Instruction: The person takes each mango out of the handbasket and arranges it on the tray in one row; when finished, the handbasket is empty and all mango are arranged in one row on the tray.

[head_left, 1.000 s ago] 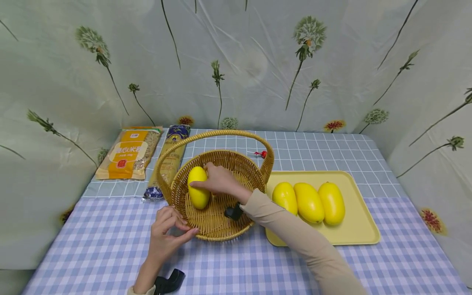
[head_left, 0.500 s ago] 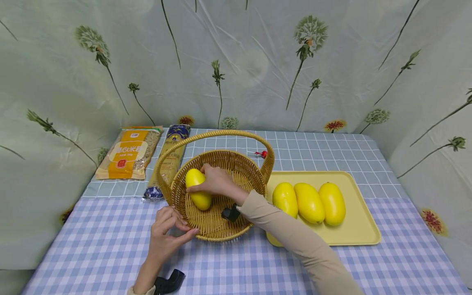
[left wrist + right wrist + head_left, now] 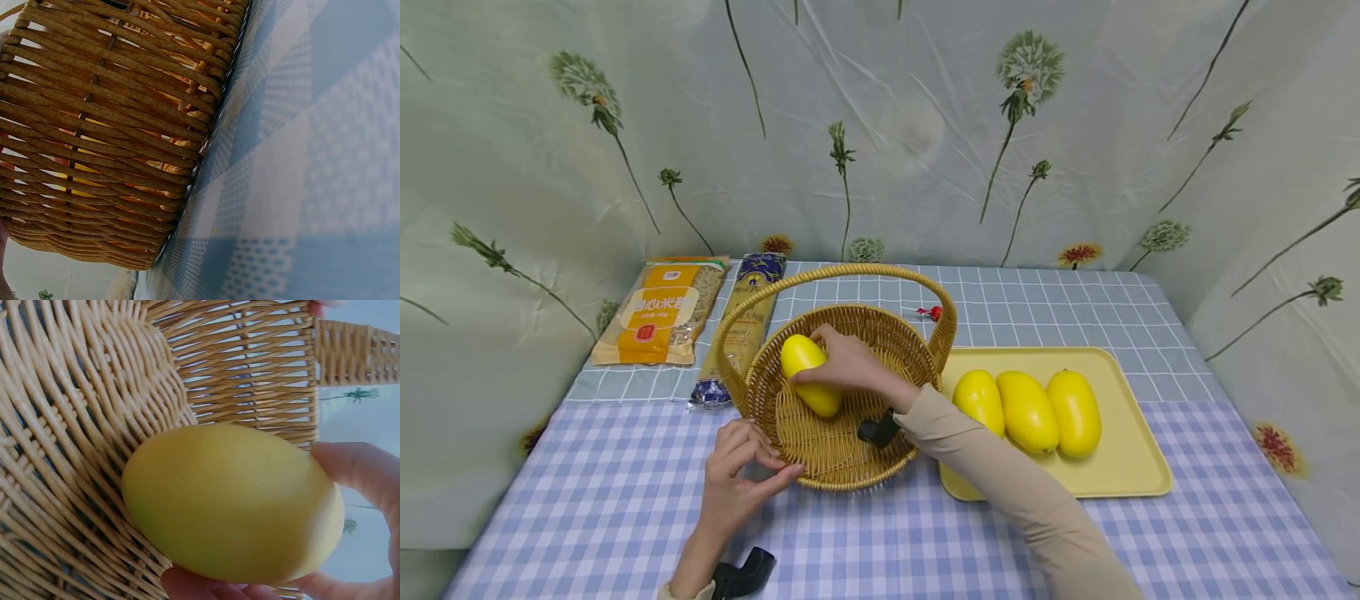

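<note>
In the head view, a yellow mango slants inside the left part of a round wicker basket. My right hand holds this mango with the thumb on its near side and fingers on the far side. Seen from the right wrist, the mango is just above or against the woven bottom; which of the two I cannot tell. At the basket's front left rim, my left hand grips the edge. From the left wrist, the basket's woven side hides most of that hand.
Three more mangoes lie side by side on a yellow tray right of the basket. A grain bag and a long noodle packet lie behind on the left. A red-wrapped candy sits behind the tall handle.
The mango has turned in my right hand from nearly upright in view to slanting, its near end swinging right. My left hand stays on the rim, and the basket has not moved.
</note>
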`<state>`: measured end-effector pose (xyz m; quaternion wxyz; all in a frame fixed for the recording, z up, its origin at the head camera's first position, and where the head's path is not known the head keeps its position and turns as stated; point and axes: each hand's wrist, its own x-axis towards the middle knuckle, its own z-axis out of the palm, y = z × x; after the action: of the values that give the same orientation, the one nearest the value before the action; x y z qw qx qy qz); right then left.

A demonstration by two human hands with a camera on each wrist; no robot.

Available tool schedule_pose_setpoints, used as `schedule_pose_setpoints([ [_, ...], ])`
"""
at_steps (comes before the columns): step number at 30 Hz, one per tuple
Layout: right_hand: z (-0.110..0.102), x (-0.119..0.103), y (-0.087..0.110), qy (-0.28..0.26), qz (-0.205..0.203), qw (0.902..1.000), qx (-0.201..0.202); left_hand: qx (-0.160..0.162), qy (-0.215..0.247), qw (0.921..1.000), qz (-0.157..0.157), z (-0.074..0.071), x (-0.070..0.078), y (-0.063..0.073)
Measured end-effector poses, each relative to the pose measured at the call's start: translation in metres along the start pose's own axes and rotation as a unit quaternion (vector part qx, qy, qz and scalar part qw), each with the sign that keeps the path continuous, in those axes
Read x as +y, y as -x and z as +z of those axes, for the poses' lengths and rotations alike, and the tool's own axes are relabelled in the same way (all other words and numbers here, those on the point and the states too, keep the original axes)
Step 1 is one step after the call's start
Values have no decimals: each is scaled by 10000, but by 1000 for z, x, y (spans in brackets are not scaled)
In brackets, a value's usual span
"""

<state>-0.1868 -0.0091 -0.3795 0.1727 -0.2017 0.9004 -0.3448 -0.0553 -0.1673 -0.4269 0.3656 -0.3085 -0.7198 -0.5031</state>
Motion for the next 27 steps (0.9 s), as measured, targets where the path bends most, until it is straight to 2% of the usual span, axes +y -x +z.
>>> schedule_pose_setpoints([
  [14,-26,-2,22,-431,-487,9977,165,-30,-16,10000,-41,0,1,-1],
  [27,-47,1,55,-854,-884,9881,923,0,-2,10000,3,0,-1,0],
])
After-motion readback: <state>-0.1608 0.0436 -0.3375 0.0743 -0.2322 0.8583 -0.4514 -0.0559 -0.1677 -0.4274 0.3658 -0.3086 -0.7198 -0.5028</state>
